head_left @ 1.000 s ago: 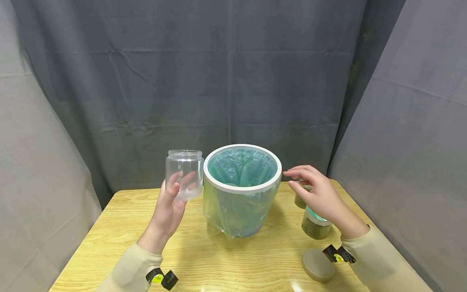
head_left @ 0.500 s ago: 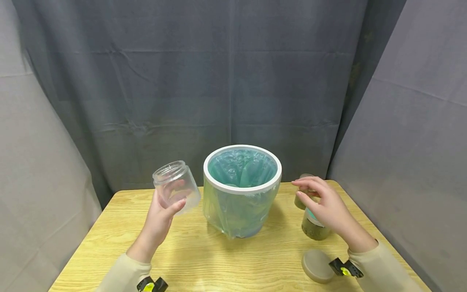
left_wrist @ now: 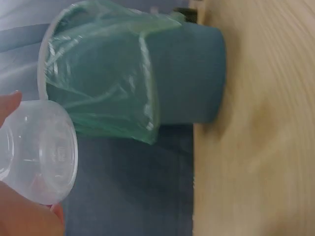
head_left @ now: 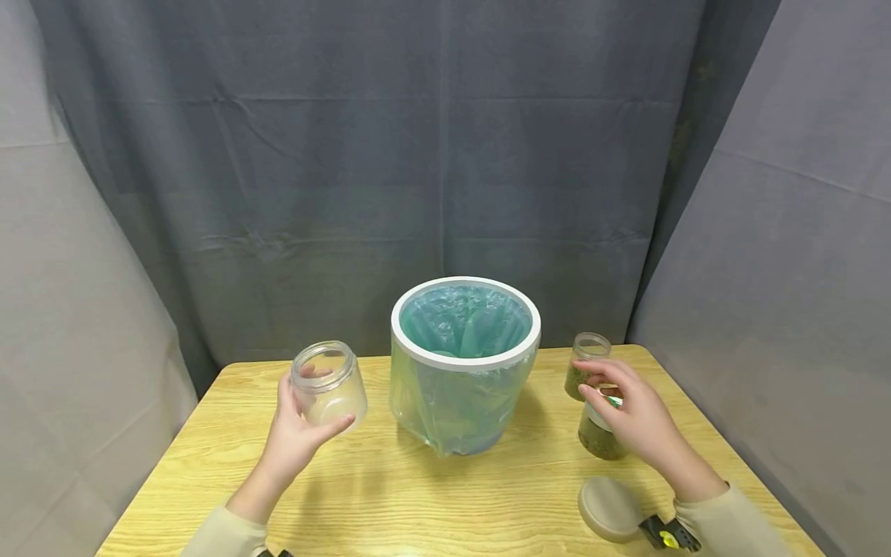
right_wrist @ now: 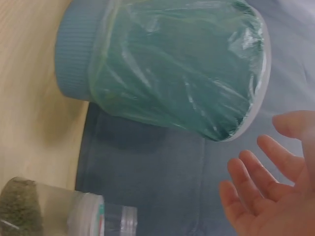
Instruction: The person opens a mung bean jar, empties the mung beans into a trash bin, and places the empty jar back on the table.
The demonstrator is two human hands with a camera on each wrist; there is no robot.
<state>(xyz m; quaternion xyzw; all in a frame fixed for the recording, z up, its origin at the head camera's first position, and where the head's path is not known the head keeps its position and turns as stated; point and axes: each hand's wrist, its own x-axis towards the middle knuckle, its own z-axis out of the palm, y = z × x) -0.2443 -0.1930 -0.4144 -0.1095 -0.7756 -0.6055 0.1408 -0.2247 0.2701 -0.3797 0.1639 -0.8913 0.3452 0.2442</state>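
While the left hand (head_left: pixel 288 437) grips the clear jar (head_left: pixel 339 404), fingers behind and thumb across the front, jar hangs tilted above the table (head_left: pixel 445 503), left of the lined bin (head_left: pixel 466 363). Smooth, rounded wall: likely to slip if the thumb eases or the tilt grows. Swung carelessly rightward, it could clip the bin's white rim (head_left: pixel 396 329).

Right hand (head_left: pixel 643 422) grasps nothing, fingers loosely bent, near the front jar (head_left: pixel 599 439). They overlap in the head view, so contact is hard to judge; right wrist view suggests a gap. A low sweep might topple that jar or the rear jar (head_left: pixel 575 379). Wrist strap (head_left: pixel 685 535) sits just beside the tan lid (head_left: pixel 611 507); a dragging sleeve (head_left: pixel 738 522) could shove it.
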